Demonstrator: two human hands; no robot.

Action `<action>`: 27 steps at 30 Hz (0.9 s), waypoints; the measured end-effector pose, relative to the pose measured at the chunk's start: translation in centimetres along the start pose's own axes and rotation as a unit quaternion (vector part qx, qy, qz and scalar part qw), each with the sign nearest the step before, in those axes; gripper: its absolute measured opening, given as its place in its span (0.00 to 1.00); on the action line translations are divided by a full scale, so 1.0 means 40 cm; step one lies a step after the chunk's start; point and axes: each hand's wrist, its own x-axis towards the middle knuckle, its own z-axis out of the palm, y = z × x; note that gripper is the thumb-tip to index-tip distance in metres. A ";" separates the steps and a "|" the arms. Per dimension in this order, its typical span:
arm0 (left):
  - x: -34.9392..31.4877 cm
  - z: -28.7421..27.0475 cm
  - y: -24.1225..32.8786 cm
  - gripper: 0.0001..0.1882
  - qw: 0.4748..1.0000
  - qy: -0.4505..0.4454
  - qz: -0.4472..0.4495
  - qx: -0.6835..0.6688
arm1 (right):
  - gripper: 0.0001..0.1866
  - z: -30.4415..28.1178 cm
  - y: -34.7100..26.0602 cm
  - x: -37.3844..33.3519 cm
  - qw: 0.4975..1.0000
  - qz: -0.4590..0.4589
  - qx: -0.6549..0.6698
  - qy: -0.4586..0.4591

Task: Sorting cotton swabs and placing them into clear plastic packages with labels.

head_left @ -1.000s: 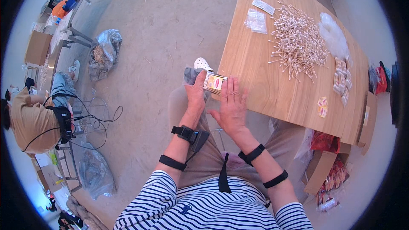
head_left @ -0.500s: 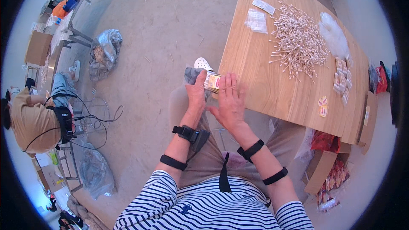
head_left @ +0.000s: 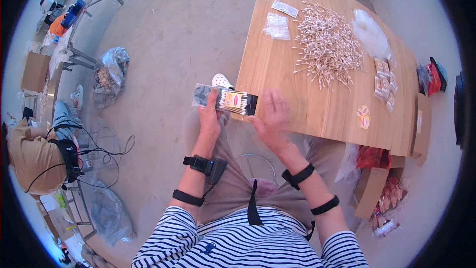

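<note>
My left hand (head_left: 210, 119) is closed around a small pack of cotton swabs (head_left: 233, 101) with a yellow-and-white label, above my knees. A grey, partly see-through piece (head_left: 201, 95) sticks out at the pack's left end. At its right end is a black piece (head_left: 251, 104). My right hand (head_left: 273, 121) is beside that black end, fingers stretched and blurred, thumb close to its lower corner; whether it touches I cannot tell. On the wooden table (head_left: 263, 69) lies a big heap of loose cotton swabs (head_left: 327, 42).
Clear bags (head_left: 277, 26) and a printed slip (head_left: 285, 8) lie left of the heap. Bundled swab packs (head_left: 384, 82), a plastic bag (head_left: 371, 32) and labels (head_left: 363, 117) are to its right. Cardboard boxes (head_left: 372, 193) stand below the table. Another person (head_left: 37, 154) sits at far left.
The pack has moved slightly left and shows more fully, with its black end uncovered. My right hand has drawn back from the pack's end. The view has shifted a little to the right.
</note>
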 end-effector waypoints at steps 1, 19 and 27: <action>0.000 -0.014 0.000 0.15 1.000 -0.001 0.001 0.001 | 0.45 -0.012 0.008 0.002 1.000 0.001 0.000 0.002; -0.412 0.126 0.133 0.23 0.791 -0.502 -0.343 -0.065 | 0.22 -0.270 -0.316 -0.075 0.777 -0.231 0.553 -0.192; -0.402 0.151 0.162 0.16 0.731 -0.593 -0.337 0.016 | 0.18 -0.322 -0.265 -0.123 0.757 -0.268 0.542 -0.247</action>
